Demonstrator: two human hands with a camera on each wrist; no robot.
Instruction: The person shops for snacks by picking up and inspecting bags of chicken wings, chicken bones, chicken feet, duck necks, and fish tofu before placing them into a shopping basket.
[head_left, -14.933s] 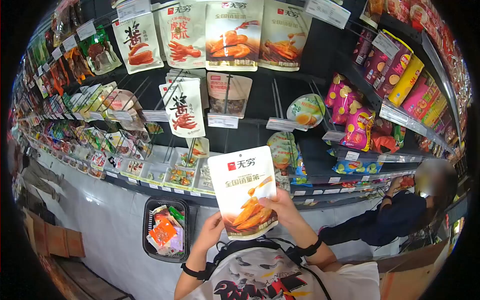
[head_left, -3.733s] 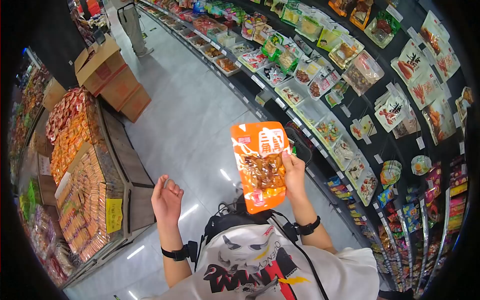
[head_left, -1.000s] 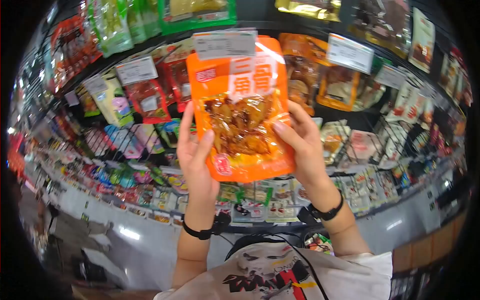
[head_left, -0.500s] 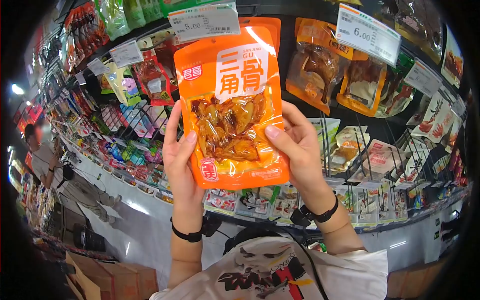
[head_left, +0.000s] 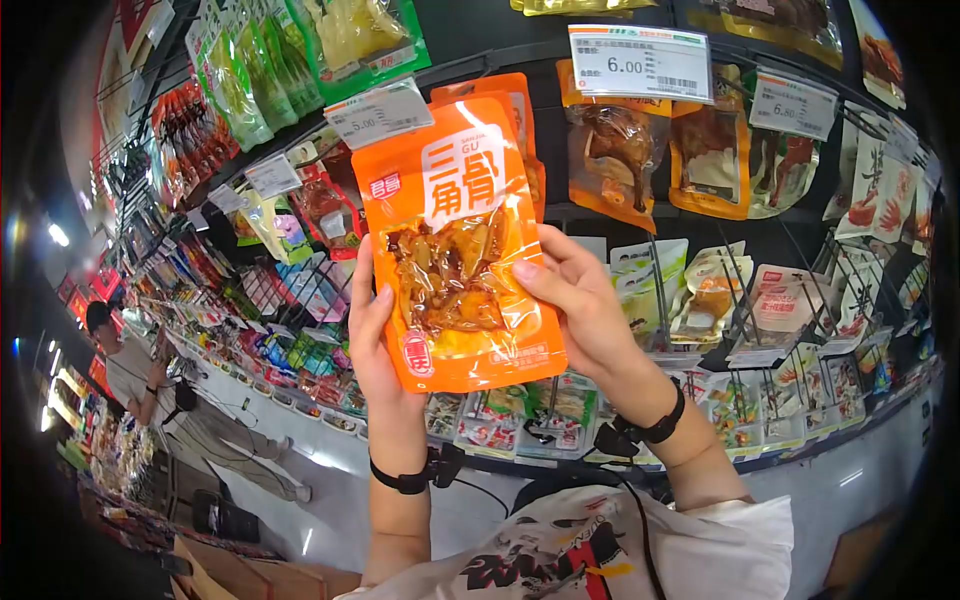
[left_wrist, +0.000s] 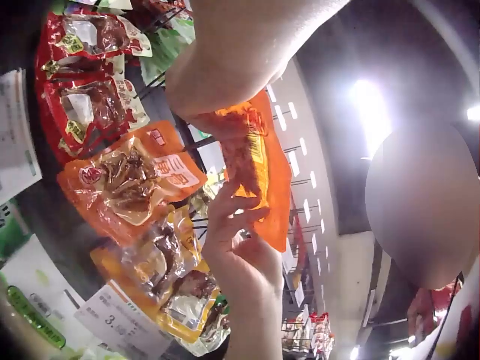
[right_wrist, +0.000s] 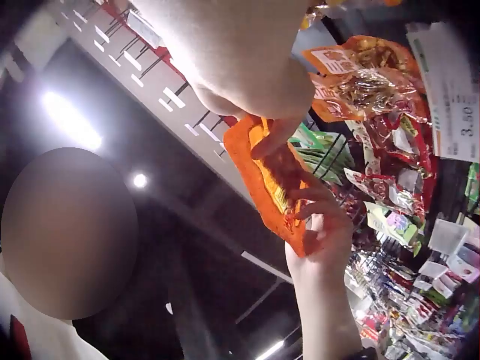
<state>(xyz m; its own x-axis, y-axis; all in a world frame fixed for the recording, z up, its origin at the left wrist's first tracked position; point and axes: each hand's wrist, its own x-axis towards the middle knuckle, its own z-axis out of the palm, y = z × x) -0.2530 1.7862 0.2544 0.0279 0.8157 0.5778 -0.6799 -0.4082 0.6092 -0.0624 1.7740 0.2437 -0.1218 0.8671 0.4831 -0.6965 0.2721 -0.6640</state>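
Note:
An orange snack pouch (head_left: 460,250) with a clear window over brown, glossy meat pieces is held up before the shelves, tilted slightly to the left. My left hand (head_left: 385,335) grips its lower left edge, thumb on the front and fingers behind. On the opposite edge my right hand (head_left: 585,305) pinches the pouch the same way, its thumb near the window. Both wrist views show the pouch edge-on between the two hands. Behind its top right corner hangs another orange pouch (head_left: 520,100), partly hidden.
Price tags (head_left: 640,65) and hooks with packaged meats, such as an orange-topped pouch (head_left: 612,160), line the rack ahead. Trays of small packs (head_left: 550,405) run below. A person (head_left: 150,370) stands in the aisle at left, with cardboard boxes (head_left: 250,575) nearby.
Earliest, both hands held a white pouch; later the right hand alone held the orange one. The left hand has since joined it. Over the last half second the pouch has tilted slightly left.

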